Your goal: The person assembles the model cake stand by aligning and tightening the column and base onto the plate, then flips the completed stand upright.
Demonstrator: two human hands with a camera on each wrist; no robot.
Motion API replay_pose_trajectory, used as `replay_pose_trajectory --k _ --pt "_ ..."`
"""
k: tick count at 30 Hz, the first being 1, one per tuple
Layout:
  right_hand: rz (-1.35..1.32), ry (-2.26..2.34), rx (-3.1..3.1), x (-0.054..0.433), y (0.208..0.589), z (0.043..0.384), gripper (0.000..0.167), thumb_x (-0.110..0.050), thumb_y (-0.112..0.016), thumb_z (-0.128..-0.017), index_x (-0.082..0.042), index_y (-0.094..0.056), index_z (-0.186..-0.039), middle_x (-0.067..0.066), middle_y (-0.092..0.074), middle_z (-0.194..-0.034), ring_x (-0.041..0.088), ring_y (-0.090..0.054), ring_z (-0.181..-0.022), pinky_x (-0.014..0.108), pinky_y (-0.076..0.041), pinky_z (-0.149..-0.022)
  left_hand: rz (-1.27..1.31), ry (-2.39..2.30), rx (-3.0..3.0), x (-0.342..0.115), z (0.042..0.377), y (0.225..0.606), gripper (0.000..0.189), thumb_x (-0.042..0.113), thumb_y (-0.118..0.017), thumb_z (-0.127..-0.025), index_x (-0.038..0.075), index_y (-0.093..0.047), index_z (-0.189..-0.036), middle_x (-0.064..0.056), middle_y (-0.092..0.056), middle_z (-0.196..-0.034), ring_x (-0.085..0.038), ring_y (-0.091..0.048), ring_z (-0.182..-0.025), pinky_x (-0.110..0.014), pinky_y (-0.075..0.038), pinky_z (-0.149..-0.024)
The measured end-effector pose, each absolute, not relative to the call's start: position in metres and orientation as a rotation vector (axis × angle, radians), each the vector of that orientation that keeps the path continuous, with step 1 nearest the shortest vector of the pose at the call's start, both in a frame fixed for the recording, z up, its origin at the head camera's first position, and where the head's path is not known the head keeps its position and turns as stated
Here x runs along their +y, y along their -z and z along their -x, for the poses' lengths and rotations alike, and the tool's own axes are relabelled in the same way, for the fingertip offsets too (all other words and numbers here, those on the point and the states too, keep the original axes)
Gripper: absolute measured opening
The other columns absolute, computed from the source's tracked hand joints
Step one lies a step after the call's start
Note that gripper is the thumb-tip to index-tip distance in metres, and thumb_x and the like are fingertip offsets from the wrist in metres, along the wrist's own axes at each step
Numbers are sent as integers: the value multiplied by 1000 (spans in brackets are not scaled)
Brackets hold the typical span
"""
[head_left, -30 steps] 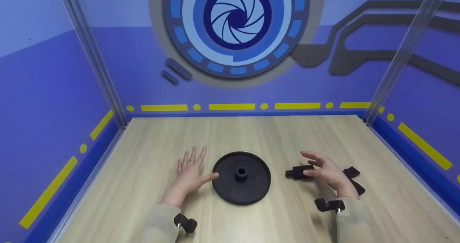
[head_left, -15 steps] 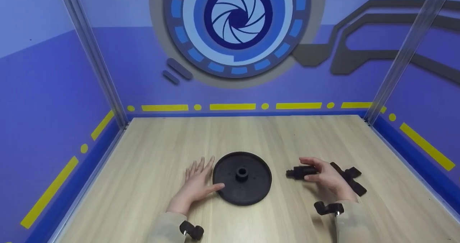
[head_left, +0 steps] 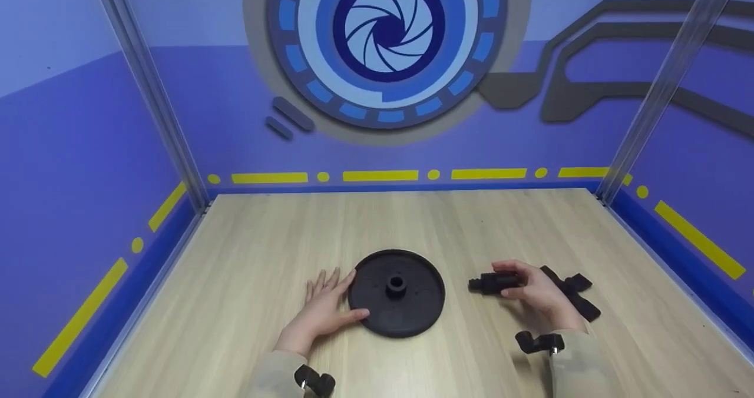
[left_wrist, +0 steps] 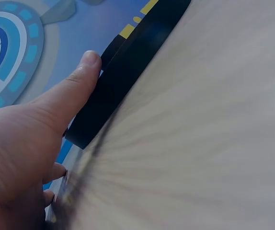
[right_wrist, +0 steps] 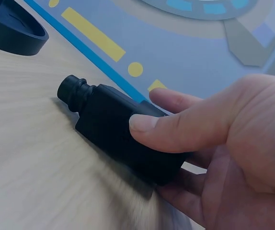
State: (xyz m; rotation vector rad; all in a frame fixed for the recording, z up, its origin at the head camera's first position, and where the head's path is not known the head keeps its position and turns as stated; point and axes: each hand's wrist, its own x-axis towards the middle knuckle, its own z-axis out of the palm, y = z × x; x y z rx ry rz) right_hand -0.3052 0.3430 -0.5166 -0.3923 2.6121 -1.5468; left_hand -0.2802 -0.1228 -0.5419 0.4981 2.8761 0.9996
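Observation:
A black round disc with a raised rim and a hollow hub at its centre lies on the wooden table. My left hand is at its left edge, thumb over the rim and index finger along the side, the other fingers reaching onto the table. In the left wrist view the thumb touches the disc's edge. To the right, my right hand holds a black block with a ringed round neck between thumb and fingers. Its neck points left, toward the disc; its rear end is hidden by the hand.
Behind the right hand lies a black cross-shaped piece, partly covered by the hand. The wooden table is bounded by printed blue walls with yellow dashes, and metal posts stand at the back corners.
My left hand has come down and right to the disc, its thumb now on the rim. My right hand has lowered and closed its fingers on the black block. The disc stays put.

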Motion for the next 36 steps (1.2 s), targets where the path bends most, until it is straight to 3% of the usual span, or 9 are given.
replay_pose_trajectory --k 5,13,21,31,36 --pt "282 1579 2579 341 517 302 59 6 -72 -83 1 -57 -141 22 -58 -145 36 -54 -136 8 -40 -98 -488 -1002 2877 -122 280 543 98 63 -73 -85 17 -34 -162 -28 -20 -169 -55 -4 -157 -73 4 -125" --pt "280 1482 2664 341 519 303 56 5 -74 -83 -4 -62 -136 21 -63 -139 30 -57 -128 17 -41 -99 -479 -984 2894 -122 280 544 98 64 -73 -85 18 -34 -162 -26 -21 -169 -54 -5 -157 -71 4 -126" --pt "326 1477 2669 343 522 305 53 5 -74 -83 0 -62 -135 24 -63 -138 24 -61 -121 11 -45 -91 -459 -1000 2881 -122 280 544 98 64 -74 -84 19 -34 -162 -26 -20 -170 -53 -4 -158 -70 4 -126" --pt "259 1496 2685 340 516 304 54 2 -72 -88 -3 -59 -140 22 -60 -144 33 -58 -132 10 -43 -95 -465 -997 2887 -122 281 545 98 64 -74 -84 19 -34 -162 -26 -21 -169 -53 -5 -157 -70 4 -126" --pt "222 1543 2685 333 504 303 55 -4 -74 -90 -5 -57 -142 20 -61 -142 22 -63 -122 14 -49 -88 -456 -987 2882 -122 282 544 98 64 -74 -84 21 -34 -162 -25 -20 -170 -52 -3 -158 -69 6 -127"
